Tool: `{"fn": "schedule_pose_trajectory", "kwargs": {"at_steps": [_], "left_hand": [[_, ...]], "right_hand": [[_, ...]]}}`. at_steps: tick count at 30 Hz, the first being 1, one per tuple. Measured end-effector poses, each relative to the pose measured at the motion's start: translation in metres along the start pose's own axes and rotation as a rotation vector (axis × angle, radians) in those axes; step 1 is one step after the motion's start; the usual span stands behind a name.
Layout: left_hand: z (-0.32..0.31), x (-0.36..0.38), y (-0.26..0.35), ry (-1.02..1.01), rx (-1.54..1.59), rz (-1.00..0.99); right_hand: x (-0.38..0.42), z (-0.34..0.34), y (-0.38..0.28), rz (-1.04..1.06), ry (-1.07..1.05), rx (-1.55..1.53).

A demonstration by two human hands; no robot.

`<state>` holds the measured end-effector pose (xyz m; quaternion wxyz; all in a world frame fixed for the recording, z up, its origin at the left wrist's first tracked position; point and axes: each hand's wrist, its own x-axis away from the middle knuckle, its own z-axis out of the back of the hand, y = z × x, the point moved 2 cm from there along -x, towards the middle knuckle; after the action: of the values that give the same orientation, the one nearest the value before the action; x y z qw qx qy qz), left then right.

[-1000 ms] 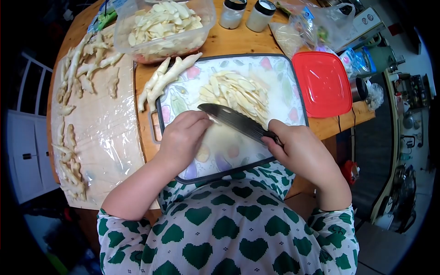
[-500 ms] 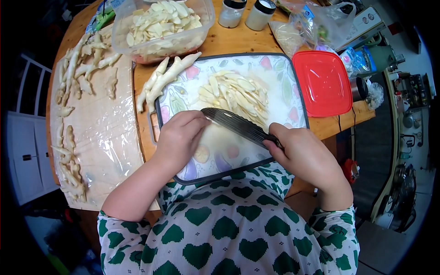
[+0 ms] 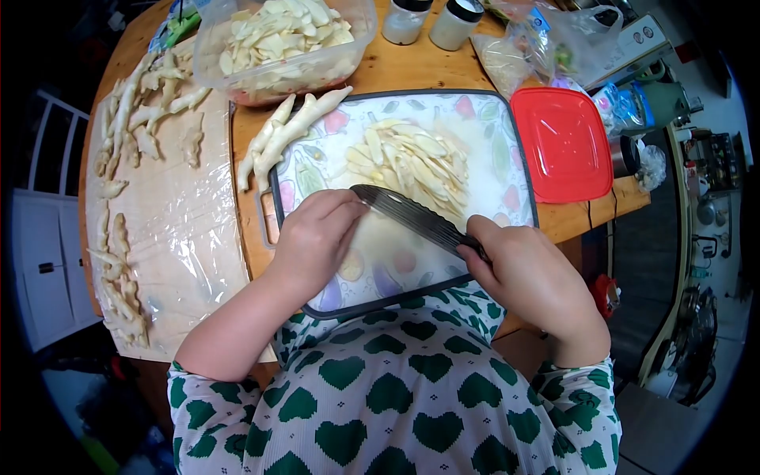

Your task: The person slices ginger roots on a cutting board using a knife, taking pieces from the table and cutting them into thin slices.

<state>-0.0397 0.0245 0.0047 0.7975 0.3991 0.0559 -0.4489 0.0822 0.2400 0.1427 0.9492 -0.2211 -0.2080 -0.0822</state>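
Observation:
My right hand (image 3: 518,257) is closed around the handle of a dark, ridged kitchen knife (image 3: 412,218), whose blade slants up and left over a floral cutting board (image 3: 443,257). The blade's tip end meets the curled fingers of my left hand (image 3: 321,233). Those fingers are closed, and whatever they hold is hidden under them. Just beyond the blade lies a pile of pale sliced ginger (image 3: 412,162). A forked piece of whole ginger (image 3: 289,134) rests across the board's upper left corner.
A clear plastic tub (image 3: 321,75) of ginger slices stands behind the board. To the left, several ginger roots (image 3: 127,119) lie on a plastic-covered sheet (image 3: 186,237). A red lid (image 3: 560,146) is at the right. Two jars (image 3: 457,24) and plastic bags (image 3: 554,47) stand farther back.
The view has shifted very slightly. Both hands, the knife and the ginger pile keep nearly the same places relative to the board.

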Motion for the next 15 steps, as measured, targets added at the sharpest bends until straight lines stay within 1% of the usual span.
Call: {"fn": "schedule_pose_trajectory", "kwargs": {"at_steps": [3,8,11,14,15], "left_hand": [[-0.001,0.0,0.0,0.002,-0.004,0.002],[-0.001,-0.001,0.0,-0.006,-0.005,-0.007],[0.001,0.0,0.0,-0.019,-0.004,-0.005],[0.002,-0.001,0.0,0.007,0.0,0.006],[0.001,-0.003,0.0,0.008,0.012,0.015]], "right_hand": [[-0.01,-0.003,-0.001,-0.009,-0.001,-0.003],[-0.036,-0.03,-0.003,-0.001,0.053,-0.045],[-0.03,-0.034,0.001,0.039,0.101,-0.039],[-0.013,-0.013,0.026,-0.073,0.025,-0.103],[-0.009,-0.013,0.036,-0.054,0.079,-0.16]]}}
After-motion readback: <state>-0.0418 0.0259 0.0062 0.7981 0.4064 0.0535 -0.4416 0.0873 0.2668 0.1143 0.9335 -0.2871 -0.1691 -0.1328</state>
